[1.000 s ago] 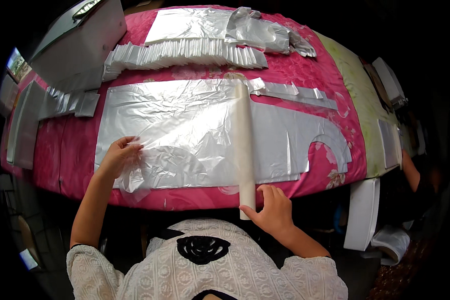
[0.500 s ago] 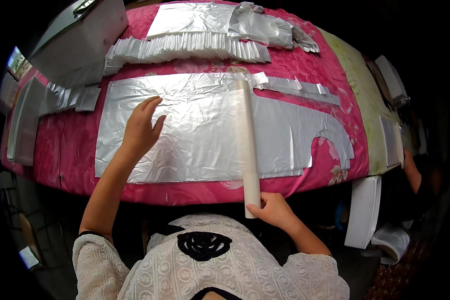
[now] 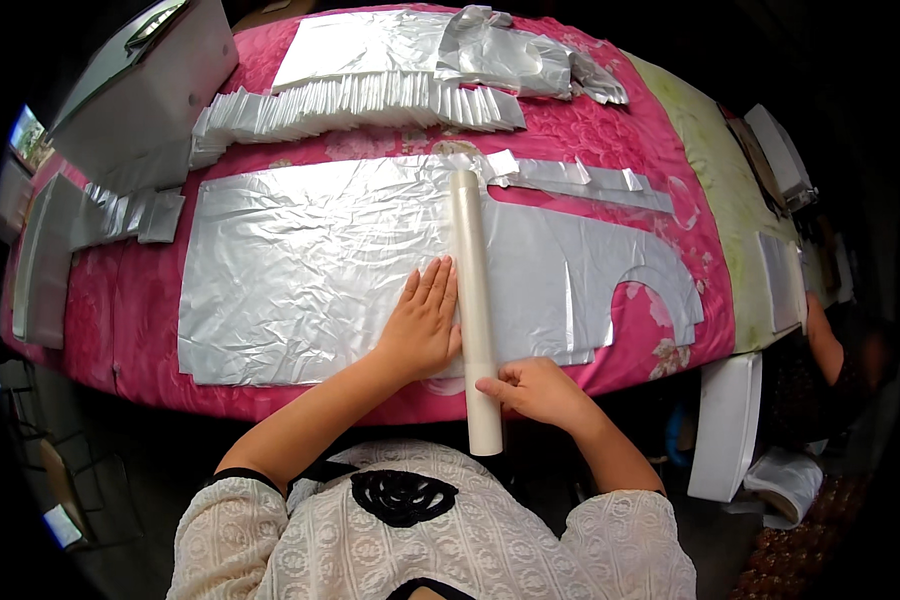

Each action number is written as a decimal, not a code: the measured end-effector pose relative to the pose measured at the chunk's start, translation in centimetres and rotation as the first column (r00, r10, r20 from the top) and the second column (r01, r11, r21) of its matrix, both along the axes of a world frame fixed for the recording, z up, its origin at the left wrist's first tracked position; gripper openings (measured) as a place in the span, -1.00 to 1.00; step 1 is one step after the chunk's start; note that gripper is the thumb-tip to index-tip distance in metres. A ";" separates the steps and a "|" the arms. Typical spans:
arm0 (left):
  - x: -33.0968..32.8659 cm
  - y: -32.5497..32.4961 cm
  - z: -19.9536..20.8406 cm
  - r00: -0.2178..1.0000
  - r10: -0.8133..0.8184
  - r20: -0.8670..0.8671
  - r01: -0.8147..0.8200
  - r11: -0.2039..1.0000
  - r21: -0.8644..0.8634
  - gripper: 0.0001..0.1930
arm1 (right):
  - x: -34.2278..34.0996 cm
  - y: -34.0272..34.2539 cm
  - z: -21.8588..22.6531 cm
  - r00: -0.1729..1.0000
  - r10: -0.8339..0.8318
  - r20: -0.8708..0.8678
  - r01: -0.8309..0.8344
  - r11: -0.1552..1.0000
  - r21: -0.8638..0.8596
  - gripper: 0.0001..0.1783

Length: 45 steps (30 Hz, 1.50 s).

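A stack of thin, silvery plastic sheets cut like aprons (image 3: 300, 270) lies spread on the table, wrinkled on the left, with a curved cut-out on the right. Across it rests a long pale tube (image 3: 475, 260), its near end sticking out past the table's front edge. My right hand (image 3: 535, 390) is closed on that near end, thumb on top. Flat on the sheets, fingers stretched out, my left hand (image 3: 422, 318) lies just left of the tube. Its thumb is close against the tube.
A row of folded silvery packets (image 3: 360, 105) stands behind, beside more plastic sheets (image 3: 360, 45). White boxes (image 3: 160, 90) stand at the left. A pink flowered cloth (image 3: 560, 130) covers the table. At the far right another person's arm (image 3: 823, 340) shows near a white box (image 3: 725, 425).
My left hand has come down from above the sheets, moving right and nearer to me, and now lies beside the tube. The tube and my right hand have shifted slightly left.
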<state>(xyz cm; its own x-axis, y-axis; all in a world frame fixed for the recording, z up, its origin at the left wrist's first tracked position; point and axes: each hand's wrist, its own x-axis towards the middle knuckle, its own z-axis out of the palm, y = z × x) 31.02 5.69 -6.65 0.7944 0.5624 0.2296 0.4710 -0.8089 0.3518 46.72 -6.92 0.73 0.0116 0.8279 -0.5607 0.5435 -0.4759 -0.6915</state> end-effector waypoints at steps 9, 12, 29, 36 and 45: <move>0.3 -0.1 0.2 0.999 0.003 -0.044 -0.004 1.000 -0.010 -0.29 | 5.0 18.7 -5.4 0.784 -0.340 -0.520 0.523 0.813 0.258 -0.59; 0.1 -0.1 0.5 0.999 -0.007 -0.045 0.006 1.000 -0.014 -0.30 | 5.6 22.8 -6.3 0.479 -0.305 -0.823 0.775 0.587 0.234 -0.72; 0.2 -0.4 -0.8 0.982 0.029 0.188 -0.047 0.995 0.091 -0.30 | -18.3 25.6 -2.7 0.955 0.146 0.260 -0.289 0.662 0.691 -0.17; 0.7 0.2 -3.1 0.995 0.042 0.095 -0.060 0.980 0.187 -0.26 | -20.7 20.6 -2.1 0.832 0.443 0.335 -0.553 0.604 0.574 -0.15; 0.3 -0.4 -0.4 0.995 -0.007 0.099 0.012 0.998 -0.054 -0.16 | 0.7 7.7 -0.5 0.877 0.152 0.455 -0.471 0.455 0.756 -0.47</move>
